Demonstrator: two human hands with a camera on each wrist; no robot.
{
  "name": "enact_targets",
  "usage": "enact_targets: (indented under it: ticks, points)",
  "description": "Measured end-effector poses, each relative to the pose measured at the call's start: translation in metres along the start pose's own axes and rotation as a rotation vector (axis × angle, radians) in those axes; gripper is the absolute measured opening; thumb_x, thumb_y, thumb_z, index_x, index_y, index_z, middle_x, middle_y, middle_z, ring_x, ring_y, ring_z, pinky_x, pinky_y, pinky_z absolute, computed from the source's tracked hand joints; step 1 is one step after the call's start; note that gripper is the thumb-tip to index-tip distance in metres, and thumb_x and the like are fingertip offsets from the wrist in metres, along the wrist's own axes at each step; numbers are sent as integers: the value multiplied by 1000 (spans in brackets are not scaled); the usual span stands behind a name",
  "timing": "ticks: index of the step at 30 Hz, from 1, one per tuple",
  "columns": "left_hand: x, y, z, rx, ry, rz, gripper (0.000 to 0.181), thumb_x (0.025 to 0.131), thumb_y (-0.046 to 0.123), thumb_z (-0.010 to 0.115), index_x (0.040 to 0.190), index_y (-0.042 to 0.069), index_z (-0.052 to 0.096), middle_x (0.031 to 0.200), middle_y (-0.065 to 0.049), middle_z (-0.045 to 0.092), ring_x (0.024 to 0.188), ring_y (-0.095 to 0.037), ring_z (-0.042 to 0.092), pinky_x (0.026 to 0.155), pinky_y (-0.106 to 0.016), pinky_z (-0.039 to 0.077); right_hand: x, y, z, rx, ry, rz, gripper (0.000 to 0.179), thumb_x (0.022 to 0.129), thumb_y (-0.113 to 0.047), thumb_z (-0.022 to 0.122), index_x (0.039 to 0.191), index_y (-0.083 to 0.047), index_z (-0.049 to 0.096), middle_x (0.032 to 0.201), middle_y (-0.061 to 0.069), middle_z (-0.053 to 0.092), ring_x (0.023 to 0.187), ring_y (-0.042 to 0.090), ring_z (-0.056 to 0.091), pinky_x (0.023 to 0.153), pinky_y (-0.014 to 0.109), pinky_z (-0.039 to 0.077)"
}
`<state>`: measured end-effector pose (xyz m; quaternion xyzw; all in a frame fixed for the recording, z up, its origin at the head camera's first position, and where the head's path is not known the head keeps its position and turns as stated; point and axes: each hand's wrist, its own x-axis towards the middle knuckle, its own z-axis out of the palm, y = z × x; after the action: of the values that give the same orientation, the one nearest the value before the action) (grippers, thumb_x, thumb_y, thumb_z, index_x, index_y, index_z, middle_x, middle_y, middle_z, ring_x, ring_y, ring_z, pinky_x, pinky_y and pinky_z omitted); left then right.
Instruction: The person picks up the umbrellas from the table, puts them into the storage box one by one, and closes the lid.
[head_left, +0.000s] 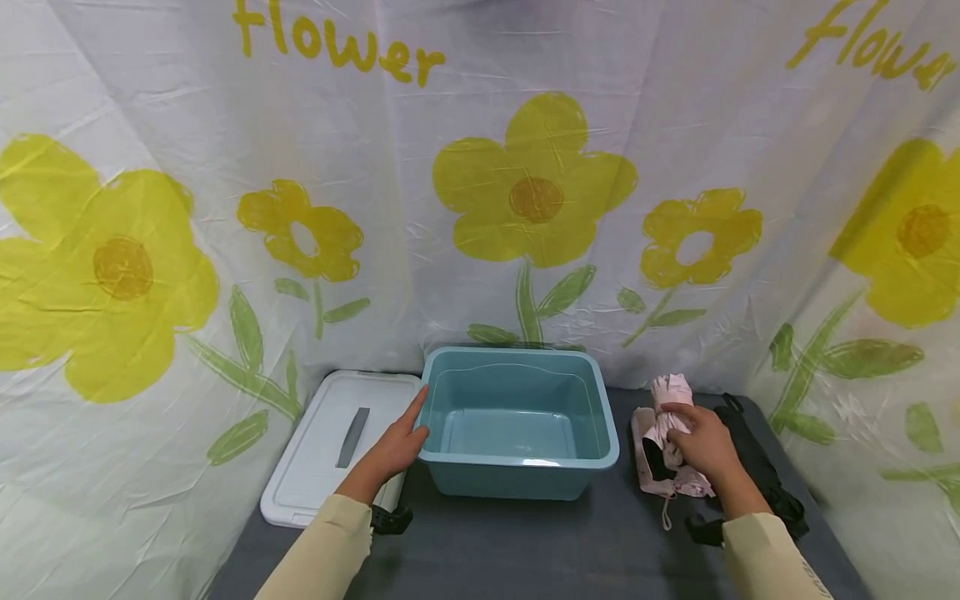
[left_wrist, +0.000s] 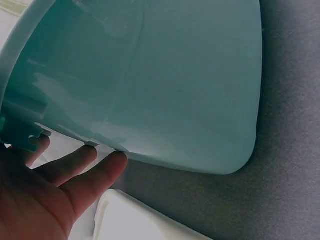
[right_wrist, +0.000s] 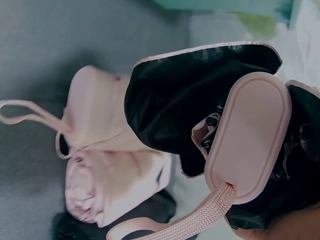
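My right hand grips a folded pink umbrella at the right of the table. The right wrist view shows the umbrella's flat, rounded pink handle, its woven strap and loose flaps with a black underside. Beneath it lie a pink case with a cord loop and a rolled pink bundle. My left hand rests against the left side of a blue-green plastic basin. In the left wrist view its extended fingers touch the basin's outer wall; the thumb is hidden there.
A white lid with a grey handle lies left of the basin. Right of the pink things lies a long black bundle. Behind the dark grey table hangs a white curtain painted with yellow flowers; it also closes both sides.
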<state>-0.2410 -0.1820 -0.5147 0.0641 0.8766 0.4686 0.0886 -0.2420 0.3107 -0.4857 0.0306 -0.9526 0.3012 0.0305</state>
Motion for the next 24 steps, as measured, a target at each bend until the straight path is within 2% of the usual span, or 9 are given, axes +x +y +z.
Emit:
enact_targets:
  ticks: [3, 6, 12, 15, 24]
  points:
    - [-1, 1, 0, 2, 8, 1, 67, 100, 14, 35, 158, 27, 4, 163, -13, 11, 147, -38, 19, 114, -58, 24, 1, -9, -4, 15, -1, -15, 44, 90, -9, 55, 134, -8, 56, 139, 29, 46, 125, 48, 42, 88, 62, 40]
    - [-2, 1, 1, -2, 7, -1, 67, 99, 14, 35, 158, 26, 5, 163, -14, 11, 147, -38, 19, 113, -59, 25, 1, -19, -7, 32, -4, -13, 44, 92, -11, 55, 135, -8, 55, 141, 29, 45, 129, 50, 37, 94, 67, 36]
    - [-2, 2, 1, -1, 12, -1, 68, 98, 15, 35, 158, 27, 5, 163, -14, 12, 147, -38, 21, 112, -59, 26, 3, -44, -17, 54, 0, 1, 45, 92, -14, 54, 137, -10, 54, 142, 27, 42, 124, 48, 43, 88, 64, 43]
    - [-1, 2, 1, -6, 15, -2, 68, 98, 15, 35, 158, 27, 6, 163, -14, 12, 146, -38, 21, 112, -59, 27, 4, -58, -22, 59, -4, -9, 45, 92, -16, 54, 138, -11, 54, 144, 26, 41, 124, 48, 43, 89, 65, 43]
    - [-1, 2, 2, -14, 14, -2, 68, 99, 13, 35, 158, 27, 5, 163, -14, 13, 146, -39, 21, 111, -60, 27, 7, -92, -29, 101, -5, -90, 45, 92, -13, 56, 137, -14, 55, 143, 22, 43, 123, 44, 45, 88, 63, 43]
